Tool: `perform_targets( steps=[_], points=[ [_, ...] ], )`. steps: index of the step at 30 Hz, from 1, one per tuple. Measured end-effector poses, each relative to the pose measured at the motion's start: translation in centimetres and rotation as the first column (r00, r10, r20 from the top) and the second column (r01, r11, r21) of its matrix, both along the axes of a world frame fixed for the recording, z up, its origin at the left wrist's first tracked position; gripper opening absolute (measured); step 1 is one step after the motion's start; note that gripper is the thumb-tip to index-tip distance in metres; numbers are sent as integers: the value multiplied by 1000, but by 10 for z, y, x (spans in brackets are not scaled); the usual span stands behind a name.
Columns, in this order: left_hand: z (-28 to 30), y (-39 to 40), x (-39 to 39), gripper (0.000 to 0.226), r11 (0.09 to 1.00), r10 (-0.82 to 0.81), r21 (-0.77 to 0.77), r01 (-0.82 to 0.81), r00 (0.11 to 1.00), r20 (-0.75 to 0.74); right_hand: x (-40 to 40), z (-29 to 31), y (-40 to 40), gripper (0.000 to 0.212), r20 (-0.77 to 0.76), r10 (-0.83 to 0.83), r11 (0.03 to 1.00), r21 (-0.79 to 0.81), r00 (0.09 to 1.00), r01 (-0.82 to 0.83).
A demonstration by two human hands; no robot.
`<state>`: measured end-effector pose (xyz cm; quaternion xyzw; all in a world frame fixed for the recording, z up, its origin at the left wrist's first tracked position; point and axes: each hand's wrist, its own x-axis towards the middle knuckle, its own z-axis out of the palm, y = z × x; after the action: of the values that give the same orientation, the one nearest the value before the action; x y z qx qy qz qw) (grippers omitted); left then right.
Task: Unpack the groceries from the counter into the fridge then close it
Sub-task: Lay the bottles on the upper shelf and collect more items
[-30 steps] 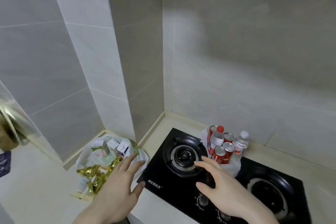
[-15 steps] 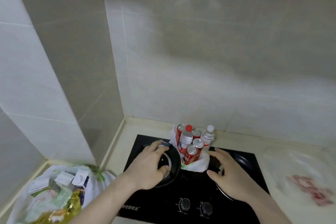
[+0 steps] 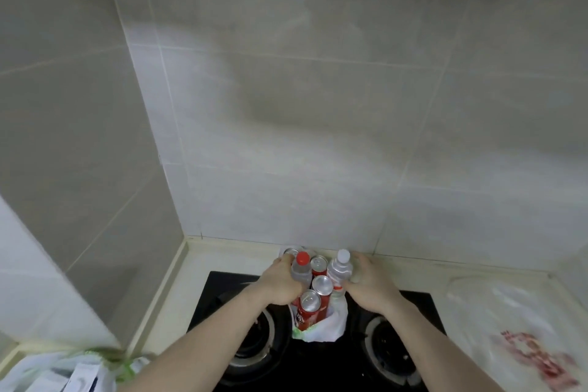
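Head view, moment of first grasp. We see that both hands, which half a second ago hovered spread and short of the drinks bag, have now closed in on it from either side. The left hand [image 3: 281,280] wraps its fingers [image 3: 284,261] round the red-capped bottle [image 3: 301,269] and the cans just behind it; the right hand [image 3: 370,285] curls its fingers [image 3: 358,267] about the white-capped bottle [image 3: 340,267]. Between the two sets of fingers stand the red cans [image 3: 321,291], upright and packed together inside the white plastic bag [image 3: 327,326], which rests on the black gas hob [image 3: 318,360] set into the desk [image 3: 191,264]. We cannot tell how firmly either grip bears.

We judge that the reach has ended and the lift is about to begin: the cluster is gathered but not yet raised, and the fridge is out of view. Loose cans between the fingers may topple if the bag is not carried with them. A second bag of packets [image 3: 63,372] lies toward the left wrist, and a red-printed bag [image 3: 525,344] beyond the right.
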<state>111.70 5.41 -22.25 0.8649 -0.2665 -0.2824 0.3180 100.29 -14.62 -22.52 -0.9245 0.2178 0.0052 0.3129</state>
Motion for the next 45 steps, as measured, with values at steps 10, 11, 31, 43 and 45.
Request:
perform_targets(
  steps=[10,11,31,43,45],
  points=[
    [-52,-50,31,40,986,165,20,-166,986,26,60,-44,-21,40,-82,-137,987,68,987,143],
    [-56,-51,31,40,985,171,20,-172,984,44,62,-47,-22,35,-82,-148,987,59,986,153],
    [27,12,-16,9,904,339,-365,-224,895,291,-24,12,-27,15,343,-161,987,53,925,152],
    [57,82,-112,20,887,335,-396,-237,921,199,-126,60,33,33,338,-121,976,213,933,50],
    [57,85,-121,20,895,302,-392,-212,936,182,-139,61,42,40,329,-128,977,206,936,62]
  ],
)
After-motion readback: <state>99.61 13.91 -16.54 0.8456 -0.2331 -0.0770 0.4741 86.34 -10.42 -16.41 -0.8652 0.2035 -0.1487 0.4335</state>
